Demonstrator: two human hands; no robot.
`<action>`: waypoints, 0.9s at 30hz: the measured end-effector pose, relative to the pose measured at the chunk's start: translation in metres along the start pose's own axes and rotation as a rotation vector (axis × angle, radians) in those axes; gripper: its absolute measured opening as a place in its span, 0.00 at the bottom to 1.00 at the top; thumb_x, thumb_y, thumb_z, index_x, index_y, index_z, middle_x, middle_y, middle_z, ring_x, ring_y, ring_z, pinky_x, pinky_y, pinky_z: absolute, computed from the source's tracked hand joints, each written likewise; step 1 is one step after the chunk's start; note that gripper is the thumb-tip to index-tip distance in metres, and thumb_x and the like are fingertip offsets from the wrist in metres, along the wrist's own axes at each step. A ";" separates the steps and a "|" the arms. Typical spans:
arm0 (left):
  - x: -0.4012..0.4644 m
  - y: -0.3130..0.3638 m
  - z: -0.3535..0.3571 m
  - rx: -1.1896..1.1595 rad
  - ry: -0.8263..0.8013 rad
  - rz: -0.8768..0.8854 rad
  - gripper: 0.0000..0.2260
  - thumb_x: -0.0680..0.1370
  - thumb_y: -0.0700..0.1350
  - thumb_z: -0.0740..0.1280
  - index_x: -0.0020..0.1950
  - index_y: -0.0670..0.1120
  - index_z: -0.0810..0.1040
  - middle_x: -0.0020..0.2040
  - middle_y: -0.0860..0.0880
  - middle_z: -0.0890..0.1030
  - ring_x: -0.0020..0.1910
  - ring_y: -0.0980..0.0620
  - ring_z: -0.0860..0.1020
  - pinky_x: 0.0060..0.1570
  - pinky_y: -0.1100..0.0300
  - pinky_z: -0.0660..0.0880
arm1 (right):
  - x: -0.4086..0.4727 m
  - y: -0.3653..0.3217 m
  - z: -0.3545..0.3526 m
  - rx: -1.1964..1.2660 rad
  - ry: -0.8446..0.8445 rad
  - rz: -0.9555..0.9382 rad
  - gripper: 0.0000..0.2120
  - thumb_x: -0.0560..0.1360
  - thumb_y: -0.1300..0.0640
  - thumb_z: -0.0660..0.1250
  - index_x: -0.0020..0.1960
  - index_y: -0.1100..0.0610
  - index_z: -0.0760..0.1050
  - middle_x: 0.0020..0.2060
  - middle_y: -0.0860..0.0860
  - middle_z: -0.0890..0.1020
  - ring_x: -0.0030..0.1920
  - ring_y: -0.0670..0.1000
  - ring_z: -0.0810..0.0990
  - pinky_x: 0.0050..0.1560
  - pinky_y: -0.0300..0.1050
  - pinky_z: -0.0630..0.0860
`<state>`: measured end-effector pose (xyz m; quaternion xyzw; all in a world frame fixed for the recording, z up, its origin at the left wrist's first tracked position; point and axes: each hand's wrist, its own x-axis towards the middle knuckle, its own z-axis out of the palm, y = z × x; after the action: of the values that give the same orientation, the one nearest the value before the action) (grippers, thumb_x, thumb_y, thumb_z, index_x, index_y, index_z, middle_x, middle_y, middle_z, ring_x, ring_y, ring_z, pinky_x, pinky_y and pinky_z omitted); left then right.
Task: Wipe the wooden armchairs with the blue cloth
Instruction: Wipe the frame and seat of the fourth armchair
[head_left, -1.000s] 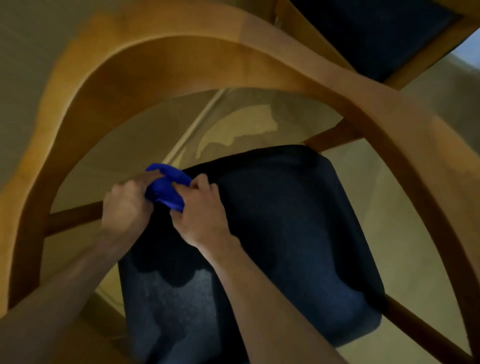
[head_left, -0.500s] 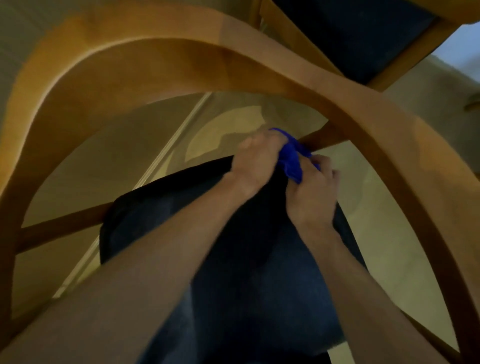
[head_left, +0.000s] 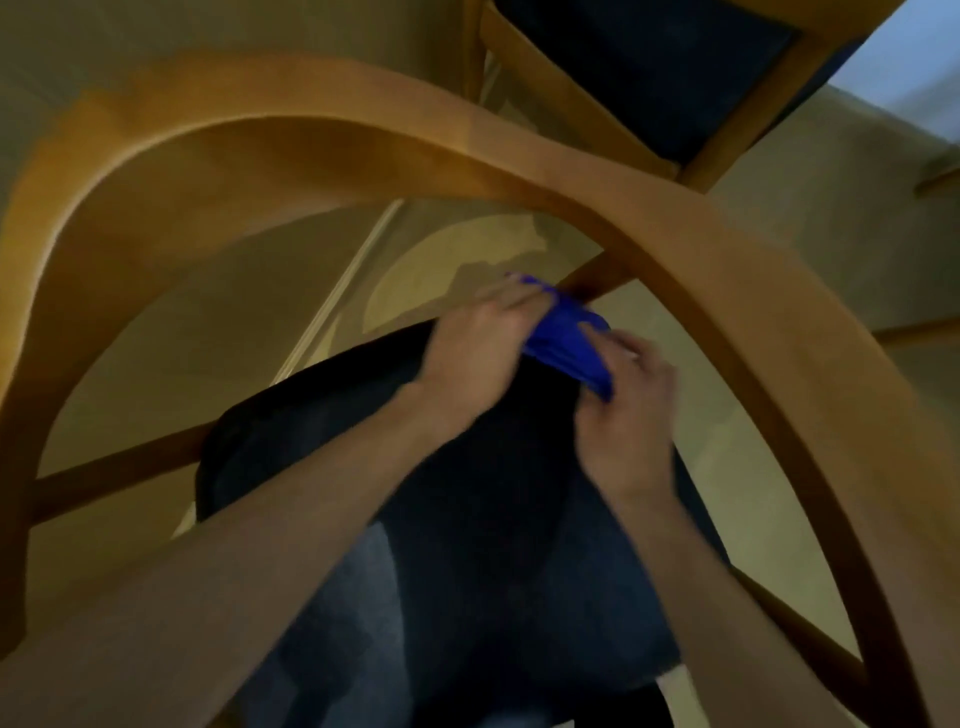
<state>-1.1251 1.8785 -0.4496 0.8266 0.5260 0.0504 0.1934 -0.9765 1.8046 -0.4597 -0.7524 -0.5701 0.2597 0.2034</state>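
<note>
On the left, the curved light-wood arm and back rail of the near wooden armchair (head_left: 363, 150) sweeps up and over the dark blue padded seat cushion (head_left: 467, 519), with a thin wooden side rail (head_left: 119, 473) running below it toward the seat. Moving right, the left hand (head_left: 478, 348) reaches across the cushion, and its grip is curled round one end of the bright blue cloth (head_left: 569, 345). The cloth is bunched between both hands at the far right corner of the seat, just beside the spot where a slanting wooden support (head_left: 597, 278) meets the arched rail; whether it touches the wood is too blurred to tell. Further right, the right hand (head_left: 628, 410) pinches the other end of the cloth with curled fingers. From here I judge the main risk to be that the bunched cloth rubs the upholstery and misses the wood, since it sits at the seam of cushion and frame. With both forearms crossing the seat, leaning weight could also tip or shift the chair. A bunched wad may also skip the inner face of the rail. Top right stands a second wooden armchair (head_left: 727, 150) with a dark seat, close against the first. By count: two armchairs in view, one cloth, two hands, both on the cloth.
</note>
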 end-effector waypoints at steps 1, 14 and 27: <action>0.015 0.017 0.009 -0.006 -0.014 -0.008 0.17 0.75 0.37 0.61 0.62 0.45 0.77 0.61 0.45 0.78 0.60 0.44 0.76 0.57 0.55 0.72 | 0.002 0.012 -0.009 -0.029 0.030 0.015 0.27 0.74 0.64 0.63 0.72 0.51 0.71 0.66 0.54 0.73 0.63 0.51 0.67 0.67 0.57 0.68; -0.084 -0.115 -0.031 0.236 -0.158 -0.574 0.10 0.79 0.39 0.59 0.56 0.47 0.78 0.51 0.46 0.81 0.49 0.46 0.80 0.39 0.55 0.72 | -0.041 -0.137 0.118 -0.286 -0.223 -0.160 0.23 0.76 0.51 0.66 0.71 0.49 0.71 0.62 0.56 0.72 0.56 0.61 0.70 0.49 0.56 0.76; -0.227 -0.091 -0.037 0.485 -0.492 -0.880 0.11 0.79 0.43 0.63 0.62 0.46 0.72 0.56 0.48 0.77 0.55 0.50 0.77 0.48 0.59 0.70 | -0.102 -0.148 0.145 -0.343 -0.663 -0.717 0.27 0.74 0.52 0.68 0.72 0.42 0.69 0.70 0.46 0.68 0.62 0.55 0.65 0.59 0.51 0.64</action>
<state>-1.3131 1.7206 -0.4221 0.5373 0.7574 -0.3520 0.1177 -1.2000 1.7476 -0.4679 -0.4096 -0.8604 0.3008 -0.0381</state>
